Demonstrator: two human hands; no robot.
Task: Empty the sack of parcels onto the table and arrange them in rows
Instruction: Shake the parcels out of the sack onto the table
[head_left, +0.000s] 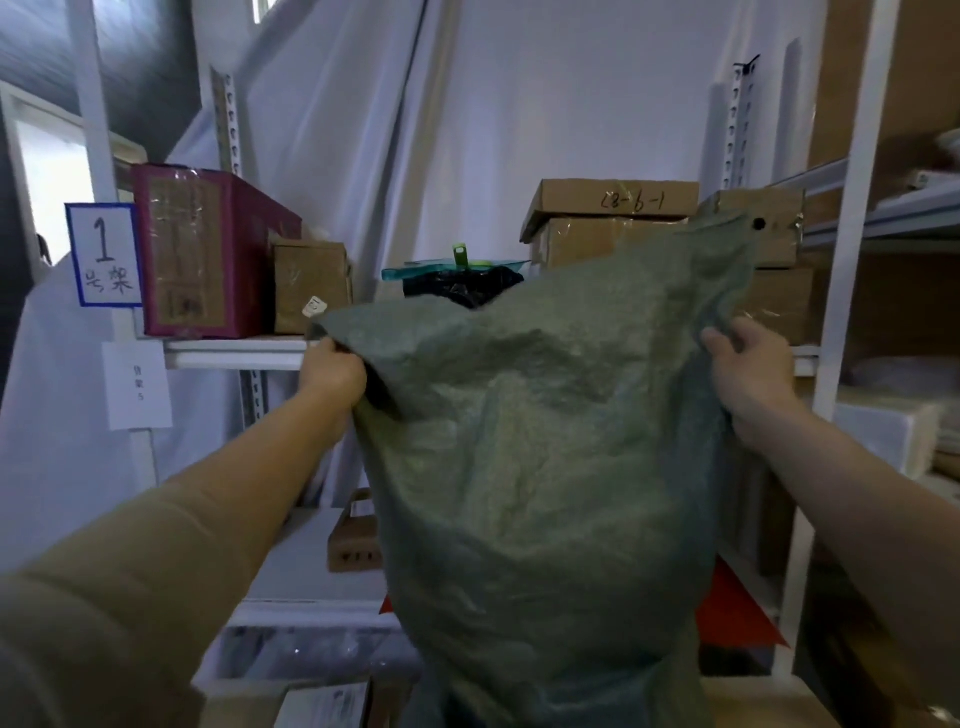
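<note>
Sack (545, 467) hangs between my two fists, lifted in front of the shelving. My left hand (335, 376) is closed on a bunch of the green woven cloth at one upper corner, and my right hand (748, 376) is clenched on the opposite edge. Below my grip the cloth bulges, so I judge parcels are inside, though none shows. The table is mostly hidden under the sack, and I cannot tell which end is the mouth. The risks, as I judge them: the slick weave could slide through either fist if the load shifts and drop everything in a heap; or parcels could spill beyond my hold and tumble toward the lower shelf (311, 610) beneath my left hand.
</note>
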